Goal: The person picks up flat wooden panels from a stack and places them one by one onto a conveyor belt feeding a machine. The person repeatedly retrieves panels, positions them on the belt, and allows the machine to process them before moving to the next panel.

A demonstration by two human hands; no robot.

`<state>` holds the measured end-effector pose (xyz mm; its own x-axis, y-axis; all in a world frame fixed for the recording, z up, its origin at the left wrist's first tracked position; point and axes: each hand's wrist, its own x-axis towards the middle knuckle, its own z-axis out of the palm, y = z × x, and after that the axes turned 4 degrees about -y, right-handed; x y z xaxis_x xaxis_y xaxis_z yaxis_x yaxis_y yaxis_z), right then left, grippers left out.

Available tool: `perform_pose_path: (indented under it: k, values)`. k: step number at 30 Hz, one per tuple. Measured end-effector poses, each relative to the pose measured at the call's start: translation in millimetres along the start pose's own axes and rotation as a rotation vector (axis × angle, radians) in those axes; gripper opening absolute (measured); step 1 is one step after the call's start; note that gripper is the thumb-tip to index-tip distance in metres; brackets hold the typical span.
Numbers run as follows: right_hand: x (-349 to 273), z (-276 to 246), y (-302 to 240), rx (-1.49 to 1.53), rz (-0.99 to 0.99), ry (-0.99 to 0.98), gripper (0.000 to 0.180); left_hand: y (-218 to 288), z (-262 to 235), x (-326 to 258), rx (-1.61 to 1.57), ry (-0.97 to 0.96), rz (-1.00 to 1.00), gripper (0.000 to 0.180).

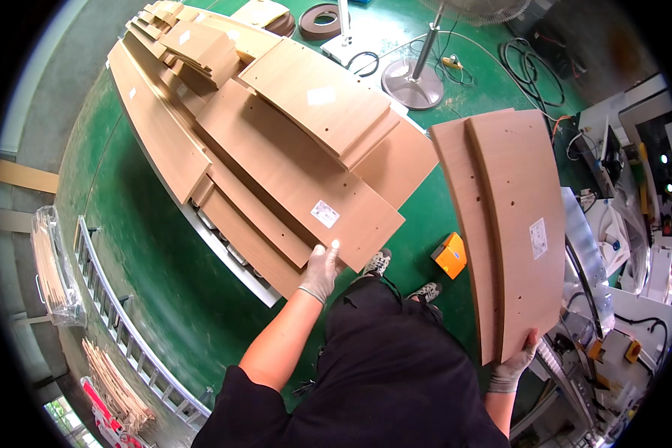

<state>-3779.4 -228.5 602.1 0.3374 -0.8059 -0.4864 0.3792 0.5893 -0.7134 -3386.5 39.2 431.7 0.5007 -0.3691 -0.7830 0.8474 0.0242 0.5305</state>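
My left hand [320, 273], in a thin pale glove, is closed on the near edge of a light-brown wooden board [276, 160] with a white label. This board lies in a long stack, with shorter boards [325, 97] on top and narrower boards [254, 239] beside it. On the right, my right hand [517, 364], also gloved, grips the near end of another labelled wooden board [519, 194]. A second board [470, 194] lies under that one, shifted left. The fingers beneath both boards are partly hidden, as is whatever supports the right-hand pair.
An orange box [449, 255] sits on the green floor [157, 276] by my shoes. A standing fan's round base [412, 84] and coiled cables [532, 71] are farther off. A ladder [116, 306] lies at left; machinery [620, 328] stands at right.
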Motion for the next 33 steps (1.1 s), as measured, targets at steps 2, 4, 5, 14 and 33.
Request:
perform_pose_path:
  k: [2, 4, 5, 14, 33]
  values:
    - [3.0, -4.2, -0.4, 0.015, -0.006, -0.01, 0.064, -10.4, -1.3, -9.9, 0.016, -0.083, -0.005, 0.037]
    - [6.1, 4.3, 2.7, 0.055, 0.012, -0.066, 0.064, -24.5, -6.8, -24.6, 0.06, -0.186, -0.076, 0.047]
    - [7.0, 13.2, 2.3, 0.083, 0.034, -0.12, 0.064, -35.7, -9.1, -30.9, 0.098, -0.197, -0.139, 0.05]
    - [40.0, 57.9, 49.4, -0.109, 0.269, -0.237, 0.066, -3.2, 18.1, -26.9, -0.501, -0.081, 0.019, 0.105]
    - [80.6, 81.8, 191.7, -0.377, 0.576, -0.471, 0.072, 2.8, 21.8, -25.3, -0.401, -0.045, 0.098, 0.068]
